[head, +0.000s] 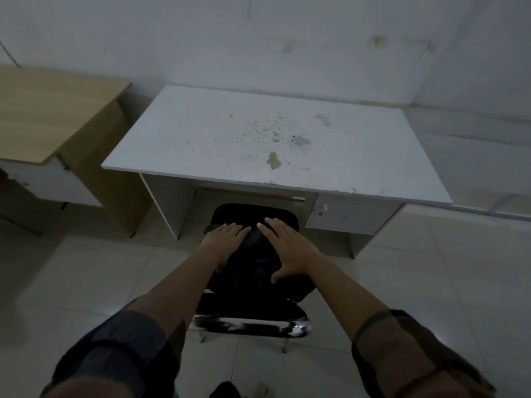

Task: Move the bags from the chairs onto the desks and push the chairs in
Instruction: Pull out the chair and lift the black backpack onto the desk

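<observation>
White desk point(258, 139) (stained); both hands point(258, 242) flat on black bag point(253, 271).

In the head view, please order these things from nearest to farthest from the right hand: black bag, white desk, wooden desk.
From the right hand:
1. Black bag, directly under the hand, on the chair.
2. White desk, just ahead.
3. Wooden desk, far to the left.

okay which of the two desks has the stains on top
The white desk, directly ahead behind the chair; the wooden desk to its left shows none.
</observation>
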